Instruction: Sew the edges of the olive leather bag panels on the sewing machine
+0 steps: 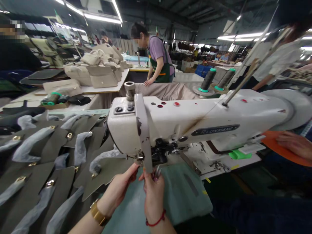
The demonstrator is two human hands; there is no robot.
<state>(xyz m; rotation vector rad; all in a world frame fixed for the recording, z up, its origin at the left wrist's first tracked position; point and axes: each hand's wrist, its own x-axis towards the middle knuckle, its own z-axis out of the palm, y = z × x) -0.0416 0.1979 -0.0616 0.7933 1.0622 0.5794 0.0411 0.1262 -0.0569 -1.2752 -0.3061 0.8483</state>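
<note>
A white sewing machine [165, 113] stands in front of me, its needle area [140, 156] right above my fingertips. My left hand [119, 187], with a gold watch on the wrist, is closed in a pinch just below that area; what its fingertips grip is too small to make out. Beside it, my right hand [154, 191] is closed, with thread snips [157, 173] held in it and their metal points showing upward. Its thumb and forefinger reach toward the left fingertips. Both hands are over the machine's green bed [180, 195].
Grey-green bag panels [58, 175] with wrapped handles and metal fittings cover the left side. Thread cones [208, 79] stand behind the machine. A co-worker [159, 55] bends over a table ahead, near beige bags [102, 76]. At right, another person's hand [293, 143] rests on an orange piece [275, 144].
</note>
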